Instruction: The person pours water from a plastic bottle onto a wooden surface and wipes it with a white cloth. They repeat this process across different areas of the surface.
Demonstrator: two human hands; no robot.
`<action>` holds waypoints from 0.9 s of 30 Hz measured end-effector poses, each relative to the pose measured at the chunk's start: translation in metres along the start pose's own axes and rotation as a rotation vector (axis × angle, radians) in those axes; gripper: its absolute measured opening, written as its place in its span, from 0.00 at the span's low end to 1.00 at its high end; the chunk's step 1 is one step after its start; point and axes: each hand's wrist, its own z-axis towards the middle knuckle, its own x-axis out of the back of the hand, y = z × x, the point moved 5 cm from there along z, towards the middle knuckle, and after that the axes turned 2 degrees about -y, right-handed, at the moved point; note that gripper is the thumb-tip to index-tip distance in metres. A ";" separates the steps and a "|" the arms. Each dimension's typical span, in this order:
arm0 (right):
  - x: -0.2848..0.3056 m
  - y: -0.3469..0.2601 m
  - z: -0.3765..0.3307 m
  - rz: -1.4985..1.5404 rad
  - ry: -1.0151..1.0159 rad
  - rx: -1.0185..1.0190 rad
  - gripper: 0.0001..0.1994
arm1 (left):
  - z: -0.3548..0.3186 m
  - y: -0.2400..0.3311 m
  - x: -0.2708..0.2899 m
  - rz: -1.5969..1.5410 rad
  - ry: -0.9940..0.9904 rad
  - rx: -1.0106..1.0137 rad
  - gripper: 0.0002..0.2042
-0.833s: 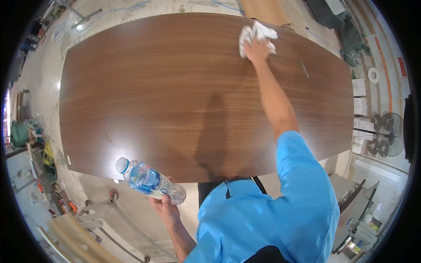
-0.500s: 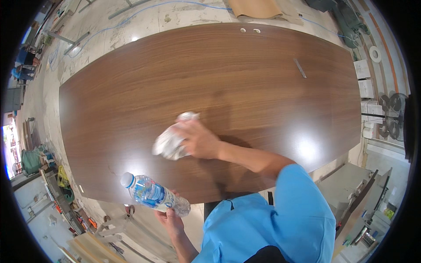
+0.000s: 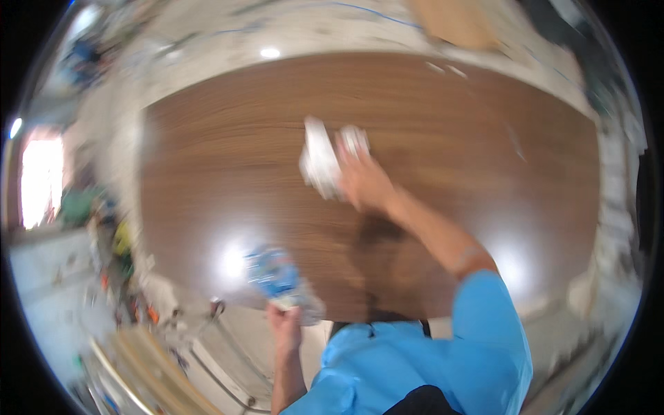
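Note:
A white cloth lies bunched under my right hand, which presses it against the brown wood-grain tabletop. Part of the cloth sticks out to the left of the fingers and part beyond them. Near the front edge of the table, my left hand grips a clear plastic bottle with a blue label. The bottle leans up and to the left, its lower end by my palm. Motion smears both the bottle and the cloth, and the bottle's cap cannot be made out.
A thin grey strip lies on the tabletop at the right. Two small light ovals mark its far edge. Beyond the table are a brown sheet and a blue cable on the floor. Long boards stand at the lower left.
My right hand has slid the cloth farther out over the tabletop, away from me. The left hand with the bottle has risen slightly and turned. The whole view has shifted and blurred.

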 end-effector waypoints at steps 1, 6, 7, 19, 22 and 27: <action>-0.003 -0.056 -0.012 0.163 0.103 0.115 0.14 | -0.001 -0.001 0.002 0.061 0.002 -0.003 0.27; -0.008 0.001 -0.021 0.085 0.001 -0.209 0.39 | -0.013 -0.002 0.008 0.111 -0.002 -0.023 0.27; 0.010 0.050 -0.009 0.078 0.186 -0.244 0.37 | -0.019 0.001 0.009 0.103 -0.008 -0.036 0.27; -0.045 -0.199 0.160 0.159 0.135 -0.104 0.27 | -0.081 0.010 0.094 -0.075 0.272 -0.230 0.31; -0.101 -0.320 0.061 0.339 -0.063 0.289 0.18 | -0.085 0.010 0.128 -0.092 0.315 -0.294 0.30; -0.104 -0.201 -0.006 -0.113 0.081 0.024 0.24 | -0.126 -0.016 0.206 -0.248 0.400 -0.299 0.32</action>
